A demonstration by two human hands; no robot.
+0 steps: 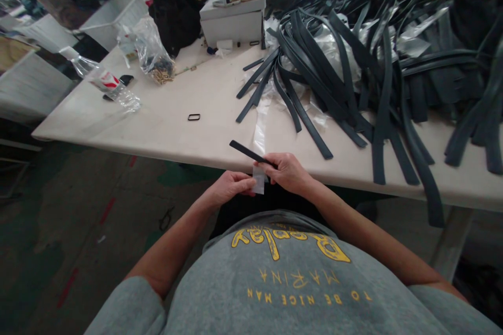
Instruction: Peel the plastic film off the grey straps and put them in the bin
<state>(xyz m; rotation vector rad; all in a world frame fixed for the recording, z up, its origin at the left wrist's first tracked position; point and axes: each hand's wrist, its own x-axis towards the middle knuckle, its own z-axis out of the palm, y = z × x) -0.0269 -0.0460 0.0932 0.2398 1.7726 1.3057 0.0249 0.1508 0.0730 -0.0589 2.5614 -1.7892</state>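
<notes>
At the table's front edge my right hand (288,171) grips one end of a short black strap (247,151); the strap's free end points up and left over the tabletop. My left hand (231,186) pinches the lower end of a clear plastic sleeve (259,180) that runs up along the table toward the strap heap. Both hands meet at the sleeve's end, just in front of my grey shirt.
A large heap of black straps (377,63) covers the right half of the beige table (165,120). A small black ring buckle (194,116) lies mid-table. Farther back are a bag of brass parts (155,60), a white box (231,21), a black bag (176,15) and a crumpled bottle (106,81).
</notes>
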